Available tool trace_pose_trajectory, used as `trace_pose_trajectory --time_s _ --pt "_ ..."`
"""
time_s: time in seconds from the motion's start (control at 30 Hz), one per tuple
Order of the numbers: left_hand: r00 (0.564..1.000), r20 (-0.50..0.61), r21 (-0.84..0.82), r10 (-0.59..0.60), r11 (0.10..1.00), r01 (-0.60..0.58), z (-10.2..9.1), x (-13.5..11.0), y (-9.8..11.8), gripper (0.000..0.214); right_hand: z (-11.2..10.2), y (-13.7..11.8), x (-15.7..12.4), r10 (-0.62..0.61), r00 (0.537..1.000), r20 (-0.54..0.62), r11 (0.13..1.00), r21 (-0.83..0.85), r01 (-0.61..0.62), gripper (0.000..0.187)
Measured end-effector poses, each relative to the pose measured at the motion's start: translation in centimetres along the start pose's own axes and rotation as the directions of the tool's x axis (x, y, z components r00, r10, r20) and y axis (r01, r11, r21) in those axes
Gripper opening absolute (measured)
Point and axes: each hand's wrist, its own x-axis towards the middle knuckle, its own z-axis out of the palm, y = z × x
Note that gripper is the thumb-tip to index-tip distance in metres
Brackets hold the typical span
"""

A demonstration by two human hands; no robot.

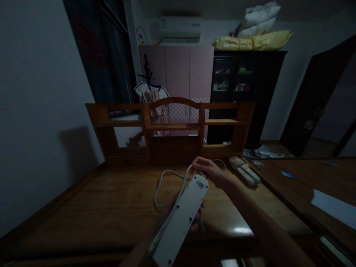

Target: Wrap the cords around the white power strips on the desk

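Note:
A long white power strip (182,218) is held up over the wooden desk (111,200), its underside with a barcode label facing me. My left hand (191,224) grips the strip from below, and only some fingers show round its edge. My right hand (208,170) is closed on the white cable (164,181) just past the strip's far end. The cable loops across the desk to the left.
A second, beige power strip (244,170) lies at the desk's back right. A wooden shelf unit (169,126) stands along the desk's far edge. A dark table (314,185) with papers adjoins on the right. Wardrobes and a clothes stand are behind.

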Motion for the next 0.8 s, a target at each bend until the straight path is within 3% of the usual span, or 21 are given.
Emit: trace_pose_trajectory --time_s 0.1,0.23,0.33,0.47,0.6,0.8 --pt "0.991 -0.131 0.139 0.027 0.990 -0.008 -0.3 0.1 1.9 0.050 -0.9 0.9 1.1 -0.016 0.997 -0.070 0.998 -0.065 0.011 0.032" --pt "0.972 -0.220 0.231 0.083 0.972 -0.031 -1.0 0.4 4.8 0.051 -2.6 2.7 2.8 -0.003 0.993 -0.115 0.998 -0.062 -0.004 0.035" --pt "0.963 -0.253 0.311 0.088 0.950 -0.005 -2.7 1.1 6.5 0.051 -3.7 5.0 4.2 0.016 0.993 -0.117 0.996 -0.085 -0.026 0.037" --pt "0.951 -0.308 0.342 0.005 0.934 0.106 -5.7 2.8 7.7 0.051 -4.7 9.1 6.5 0.119 0.984 -0.135 0.991 -0.047 -0.127 0.042" --pt "0.948 -0.308 0.348 -0.085 0.917 0.195 -7.5 4.4 8.3 0.048 -5.3 12.3 8.0 0.182 0.975 -0.126 0.983 0.055 -0.177 0.043" --pt "0.963 -0.213 0.395 -0.166 0.887 0.241 -8.4 5.4 8.1 0.047 -4.6 13.8 7.8 0.336 0.942 -0.021 0.920 0.220 -0.323 0.041"
